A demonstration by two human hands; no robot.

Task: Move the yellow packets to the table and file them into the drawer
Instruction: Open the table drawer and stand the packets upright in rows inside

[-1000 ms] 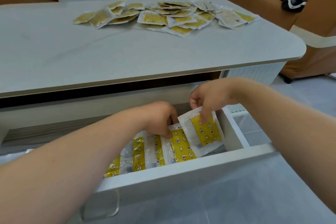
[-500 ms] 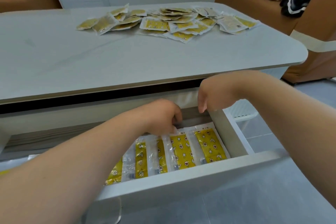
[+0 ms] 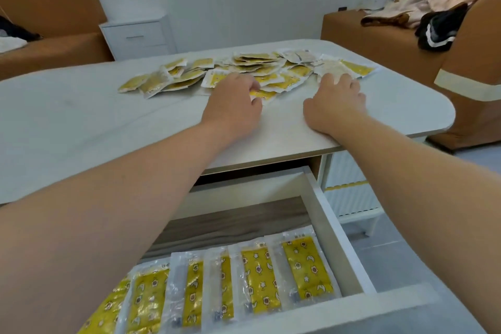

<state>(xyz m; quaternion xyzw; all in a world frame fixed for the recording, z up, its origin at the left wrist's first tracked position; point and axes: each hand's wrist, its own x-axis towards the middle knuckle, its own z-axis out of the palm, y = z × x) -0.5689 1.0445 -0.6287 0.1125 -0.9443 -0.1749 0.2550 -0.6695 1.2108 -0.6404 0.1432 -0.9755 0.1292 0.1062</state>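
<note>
Head view: yellow packets [image 3: 252, 68] lie heaped toward the table's [image 3: 81, 116] far edge, just ahead of both hands; left hand [image 3: 233, 102] pinches the nearest packet [image 3: 264, 94]; right hand [image 3: 334, 100] rests flat, fingers spread, on the heap's right end; the drawer [image 3: 333, 225] stands open beneath.

The left forearm [image 3: 113, 214] hides the drawer's [image 3: 334, 228] left half; the left hand's [image 3: 233, 106] back hides its fingertips.

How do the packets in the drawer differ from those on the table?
The packets in the drawer lie in a neat overlapping row, all lined up; the packets on the table sprawl in a loose heap at mixed angles. Drawer ones show bright patterned faces; many table ones look paler. Both are yellow.
</note>
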